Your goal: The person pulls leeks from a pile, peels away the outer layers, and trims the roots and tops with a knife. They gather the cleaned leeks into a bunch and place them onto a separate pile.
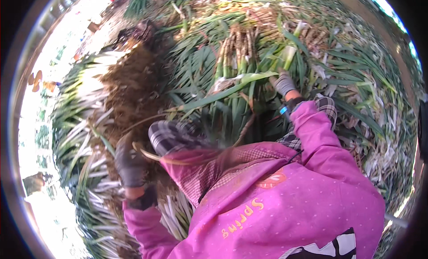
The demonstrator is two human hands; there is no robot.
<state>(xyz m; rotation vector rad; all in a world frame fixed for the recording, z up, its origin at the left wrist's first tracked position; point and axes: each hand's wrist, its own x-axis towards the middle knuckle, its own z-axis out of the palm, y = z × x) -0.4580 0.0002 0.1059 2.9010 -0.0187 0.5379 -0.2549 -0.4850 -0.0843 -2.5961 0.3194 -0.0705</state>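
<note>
My right hand (285, 86), in a grey glove with bare skin at the wrist, is closed at the base of a pale leek stalk (290, 56). A long, pale green leaf (232, 90) stretches leftward from beside its fingertips, over my lap. My left hand (130, 163), in a dark grey glove, is blurred over the brown roots of the leek pile (129, 87). Its fingers are not clear, and a dry, curved strand (156, 157) runs beside it. Between my knees and beyond lies a bunch of trimmed leeks (240, 47), white ends pointing away from me.
Leeks with white stems (96, 214) are heaped down my left side, roots toward me. Loose leaves and peelings (374, 125) cover the right side. More leek stalks (267, 25) lie at the far side. My knee (167, 136) in plaid trousers stands beside the root pile.
</note>
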